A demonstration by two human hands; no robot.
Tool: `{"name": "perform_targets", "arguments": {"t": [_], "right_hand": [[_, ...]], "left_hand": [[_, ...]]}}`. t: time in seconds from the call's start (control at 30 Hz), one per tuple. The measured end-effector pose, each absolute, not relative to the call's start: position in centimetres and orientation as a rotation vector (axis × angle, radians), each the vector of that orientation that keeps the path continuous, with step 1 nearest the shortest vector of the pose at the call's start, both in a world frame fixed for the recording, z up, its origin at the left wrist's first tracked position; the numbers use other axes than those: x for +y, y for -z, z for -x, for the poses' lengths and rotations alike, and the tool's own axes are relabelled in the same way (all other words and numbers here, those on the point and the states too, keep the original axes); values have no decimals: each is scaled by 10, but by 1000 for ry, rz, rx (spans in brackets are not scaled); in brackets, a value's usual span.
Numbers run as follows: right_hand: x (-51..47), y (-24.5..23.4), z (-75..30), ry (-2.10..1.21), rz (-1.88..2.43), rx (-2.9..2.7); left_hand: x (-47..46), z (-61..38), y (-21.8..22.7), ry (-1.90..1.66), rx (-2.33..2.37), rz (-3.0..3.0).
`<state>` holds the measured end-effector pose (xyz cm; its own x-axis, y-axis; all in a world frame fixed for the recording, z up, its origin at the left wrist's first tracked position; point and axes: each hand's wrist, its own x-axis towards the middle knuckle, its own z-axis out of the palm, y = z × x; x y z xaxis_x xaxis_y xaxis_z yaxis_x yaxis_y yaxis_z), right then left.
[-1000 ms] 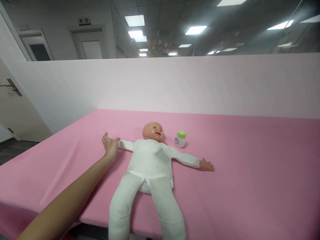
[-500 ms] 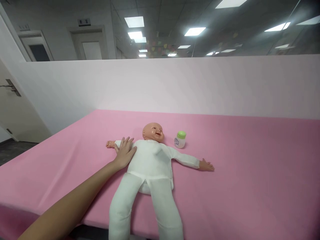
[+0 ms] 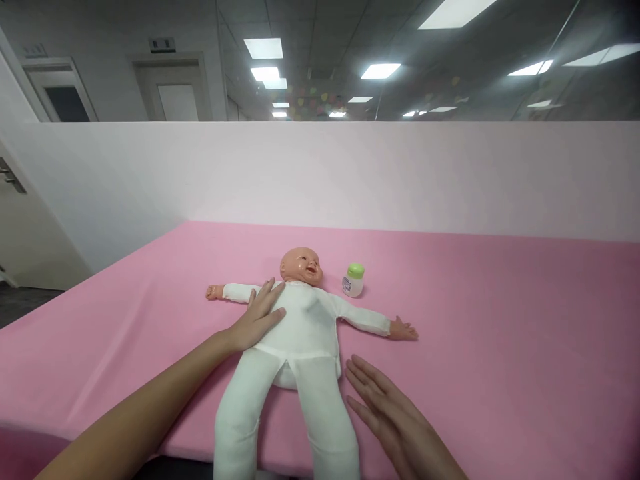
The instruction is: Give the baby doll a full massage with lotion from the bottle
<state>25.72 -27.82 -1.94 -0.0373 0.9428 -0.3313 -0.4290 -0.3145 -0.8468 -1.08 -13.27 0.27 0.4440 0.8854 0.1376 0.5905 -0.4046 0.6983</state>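
Note:
A baby doll (image 3: pixel 307 327) in a white cloth suit lies on its back, arms spread wide and legs toward me. My left hand (image 3: pixel 257 320) rests on the left side of its chest by the shoulder, fingers outstretched and holding nothing. Beside the doll's hip on the right is my right hand (image 3: pixel 387 410), open with straight fingers pointing at the doll; it grips nothing. A small clear jar with a green lid (image 3: pixel 354 280) stands upright to the right of the doll's head.
Pink sheeting (image 3: pixel 500 347) covers the table under the doll. A white wall (image 3: pixel 400 177) rises behind the table, with a glass pane above it reflecting ceiling lights. At the far left is a door (image 3: pixel 35 220) with a metal handle.
My left hand has slid right, from the doll's upper arm onto its chest. My right hand has come into view at the lower right. The view has shifted slightly.

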Motion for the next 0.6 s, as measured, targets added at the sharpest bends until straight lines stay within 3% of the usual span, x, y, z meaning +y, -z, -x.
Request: {"name": "perform_targets", "arguments": {"t": [0.2,0.4,0.6], "right_hand": [[-240,-8,-243,-1885,864,-523],[-207,-11,-225,-1817,1032,-279],[-188,-21,-203,-1816,948,-387]], "left_hand": [[-131,13,3,-646,1228,-2066],[-134,13,1,-592,1187,-2029],[-130,15,6,-581,1155,-2080]]}}
